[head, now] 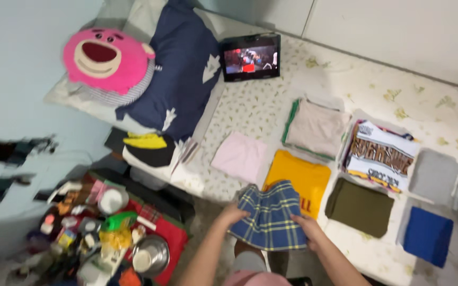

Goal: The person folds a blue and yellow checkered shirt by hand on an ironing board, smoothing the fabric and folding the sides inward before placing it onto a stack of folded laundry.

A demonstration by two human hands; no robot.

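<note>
Looking down over a bed (pixel 271 108) covered by a pale sheet with a small leaf print. Gripping a blue plaid garment (pixel 269 216) at the near edge of the bed: left hand (pixel 232 214) closing over its left border, right hand (pixel 307 229) closing over its lower right border, fingers of both seeming to be pinching the cloth, though motion blur is softening the detail. Plaid garment lying partly over a folded yellow garment (pixel 299 177), which is resting just behind it. Lying in rows across the sheet, further folded pieces: a pink one (pixel 239 157) to the left of the yellow, a beige one with a green edge (pixel 315 127) behind, a white one with a dark printed pattern (pixel 380 154) to its right, an olive one (pixel 360 205) beside the yellow, a grey one (pixel 433 176) and a bright blue one (pixel 426 234) towards the right. Standing propped at the head of the bed, a tablet (pixel 250 56) with its screen lit, beside a navy pillow (pixel 178 69) and a pink bear-face cushion (pixel 105 57). Crowding a low surface with a red cloth (pixel 169 241) at lower left, bottles, jars and a metal bowl (pixel 151 255).
</note>
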